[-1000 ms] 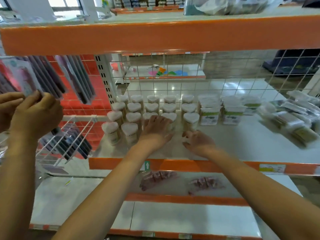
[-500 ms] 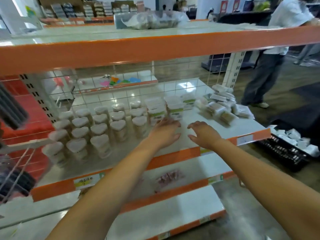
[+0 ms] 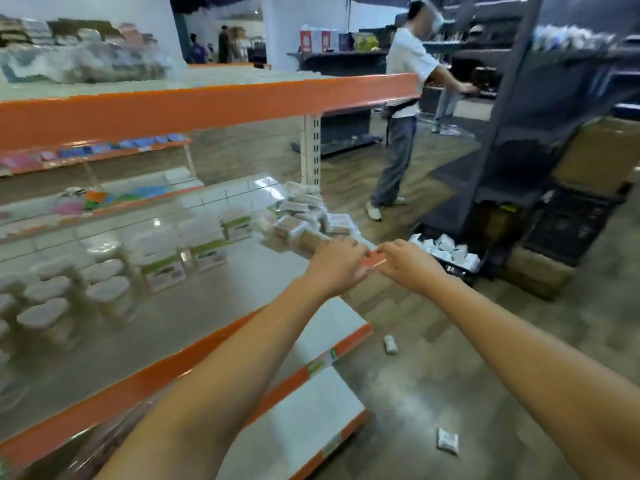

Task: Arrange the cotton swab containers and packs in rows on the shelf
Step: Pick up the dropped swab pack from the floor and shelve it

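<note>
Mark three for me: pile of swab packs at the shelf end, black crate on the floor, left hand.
pile of swab packs [image 3: 300, 220], head view, middle of heap.
black crate [image 3: 460, 268], head view, front wall.
left hand [image 3: 337, 263], head view, back of hand.

The shelf [image 3: 214, 299] carries swab containers [image 3: 114, 299] and heaped packs [image 3: 298, 216].

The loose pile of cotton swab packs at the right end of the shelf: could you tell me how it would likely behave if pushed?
The pile of packs lies jumbled and overlapping, so a push would probably scatter it rather than slide it whole. The packs look flat and light, so they should shift easily. Near the shelf end, some could drop to the floor.
</note>
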The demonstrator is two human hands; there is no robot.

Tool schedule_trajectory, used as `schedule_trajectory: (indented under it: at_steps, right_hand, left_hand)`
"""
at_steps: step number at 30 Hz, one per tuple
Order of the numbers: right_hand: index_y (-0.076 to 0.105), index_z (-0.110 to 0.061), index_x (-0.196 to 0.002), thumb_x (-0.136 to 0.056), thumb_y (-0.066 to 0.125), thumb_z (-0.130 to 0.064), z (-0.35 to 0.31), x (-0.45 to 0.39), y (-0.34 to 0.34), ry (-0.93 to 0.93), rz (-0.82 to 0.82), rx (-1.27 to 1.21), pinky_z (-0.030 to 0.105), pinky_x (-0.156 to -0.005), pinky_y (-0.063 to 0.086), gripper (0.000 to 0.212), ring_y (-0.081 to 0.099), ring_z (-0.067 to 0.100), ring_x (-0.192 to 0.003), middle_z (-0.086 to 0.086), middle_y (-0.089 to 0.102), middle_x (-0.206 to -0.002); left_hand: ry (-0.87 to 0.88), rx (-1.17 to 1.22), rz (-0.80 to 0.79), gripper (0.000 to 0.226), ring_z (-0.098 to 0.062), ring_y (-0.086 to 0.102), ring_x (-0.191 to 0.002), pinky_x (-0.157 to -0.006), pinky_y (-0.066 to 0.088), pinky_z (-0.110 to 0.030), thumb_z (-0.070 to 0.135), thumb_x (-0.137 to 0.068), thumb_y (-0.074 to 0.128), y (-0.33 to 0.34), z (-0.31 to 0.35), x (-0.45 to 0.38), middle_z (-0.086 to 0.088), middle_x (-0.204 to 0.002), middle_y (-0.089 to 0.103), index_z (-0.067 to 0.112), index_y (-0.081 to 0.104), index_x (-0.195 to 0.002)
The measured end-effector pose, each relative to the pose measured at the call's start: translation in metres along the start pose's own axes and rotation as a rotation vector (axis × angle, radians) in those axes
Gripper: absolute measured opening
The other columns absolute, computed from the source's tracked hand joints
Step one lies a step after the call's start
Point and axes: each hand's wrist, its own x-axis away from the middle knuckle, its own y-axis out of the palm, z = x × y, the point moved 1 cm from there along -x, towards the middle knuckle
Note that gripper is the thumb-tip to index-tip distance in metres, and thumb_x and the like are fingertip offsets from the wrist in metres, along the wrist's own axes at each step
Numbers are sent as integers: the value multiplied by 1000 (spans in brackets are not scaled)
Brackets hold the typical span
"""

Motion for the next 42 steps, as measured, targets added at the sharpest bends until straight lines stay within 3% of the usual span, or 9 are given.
schedule_trajectory:
  at_steps: [8, 17, 28, 42]
  right_hand:
    - [54, -17, -122, -92, 54, -38, 110, 47, -3, 146, 29, -18, 37, -89, 42, 37, 50, 28, -114, 7, 55, -120]
    - [47, -20, -131, -93, 52, -39, 198, 90, 27, 405, -83, -30, 38, -96, 43, 43, 47, 28, -120, 7, 52, -129]
    - [48, -16, -133, -95, 49, -37, 282, 97, 78, 653, -231, -102, 35, -102, 38, 44, 44, 29, -125, 10, 50, -134]
    - [46, -17, -134, -96, 47, -33, 355, 78, 178, 848, -362, -221, 35, -102, 37, 42, 44, 28, -125, 9, 50, -133]
  left_hand:
    - [163, -5, 1, 38, -26, 48, -117, -90, 39, -36, 39, -94, 48, 41, 90, -63, -6, -122, 56, 18, 55, -124]
    - [258, 76, -156, 36, -24, 46, -118, -92, 41, -36, 40, -94, 47, 100, 154, -109, -3, -126, 53, 22, 53, -125]
    - [410, 80, -359, 34, -25, 47, -118, -93, 39, -36, 39, -96, 42, 185, 183, -183, -4, -125, 56, 23, 59, -122]
    - [407, 123, -558, 37, -25, 44, -123, -97, 35, -34, 36, -96, 43, 308, 202, -263, -5, -130, 53, 20, 52, -128]
